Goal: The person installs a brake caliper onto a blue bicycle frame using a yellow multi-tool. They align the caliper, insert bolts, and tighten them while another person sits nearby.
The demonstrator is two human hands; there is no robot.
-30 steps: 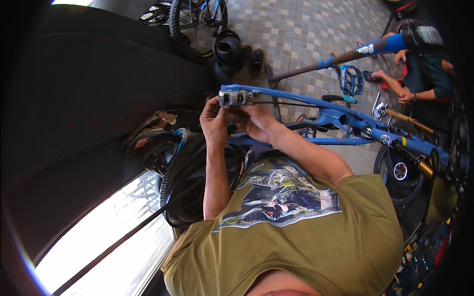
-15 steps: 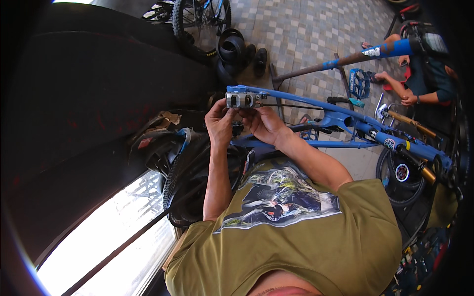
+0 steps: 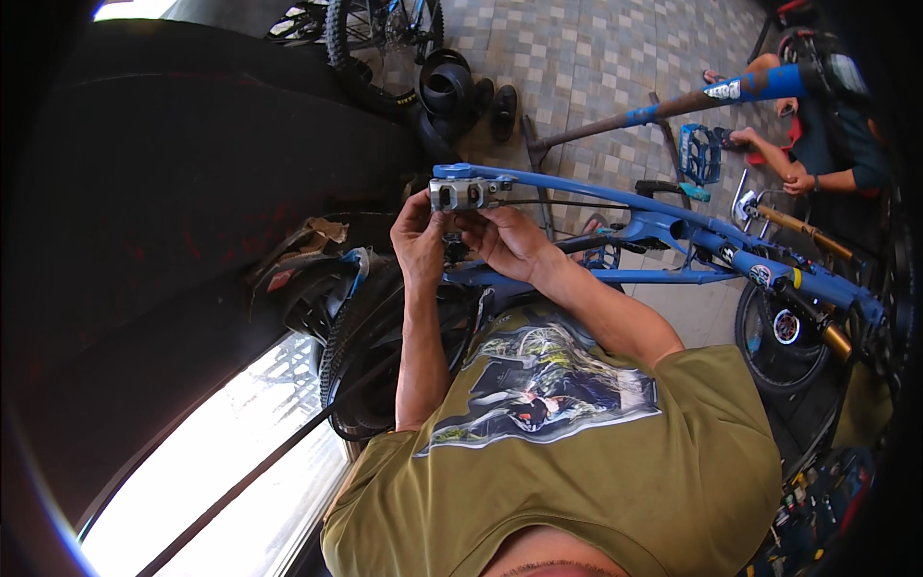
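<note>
Grey metal stem (image 3: 468,193), blocky with dark bolt holes on its face, sits at the front end of the blue frame (image 3: 615,207), held up before the person's chest above the tiled floor (image 3: 586,67). Both hands are on it. The left hand (image 3: 420,240) closes on its left end, thumb and fingers pinched on the underside. The right hand (image 3: 505,240) grips the right end from below, fingertips pressed to the stem's lower edge.

Against the frame half a second earlier, the stem and both hands hold the same station and the same grasp; only a slight shift of the whole view is noted. Over the full second, the hands have come a little to the right and down with the stem, with no change of hold.

A thin dark cable (image 3: 567,203) runs from the stem's right side along the frame's top tube. A tyre (image 3: 370,346) lies below the left forearm. A second person (image 3: 827,144) sits at upper right, hands near a blue pedal (image 3: 700,154). Dark shoes (image 3: 495,101) stand on the floor beyond the stem.
</note>
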